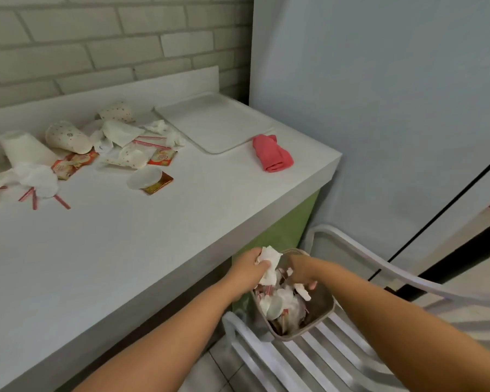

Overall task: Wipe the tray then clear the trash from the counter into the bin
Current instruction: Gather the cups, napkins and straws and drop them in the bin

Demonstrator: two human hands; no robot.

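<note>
1 crumpled tissue (270, 263) in left hand (248, 269) above rectangular bin (324, 302).

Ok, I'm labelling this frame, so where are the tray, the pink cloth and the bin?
tray (212, 123): head view, bare middle of its flat bed.
pink cloth (272, 154): head view, centre of the folded bundle.
bin (321, 299): head view, bare inner wall on its right side.

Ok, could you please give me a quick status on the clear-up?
Left hand grips crumpled tissue over bin. Right hand in bin mouth, grip unclear. Tray bare; cups and wrappers left on counter. Bin well filled.
</note>
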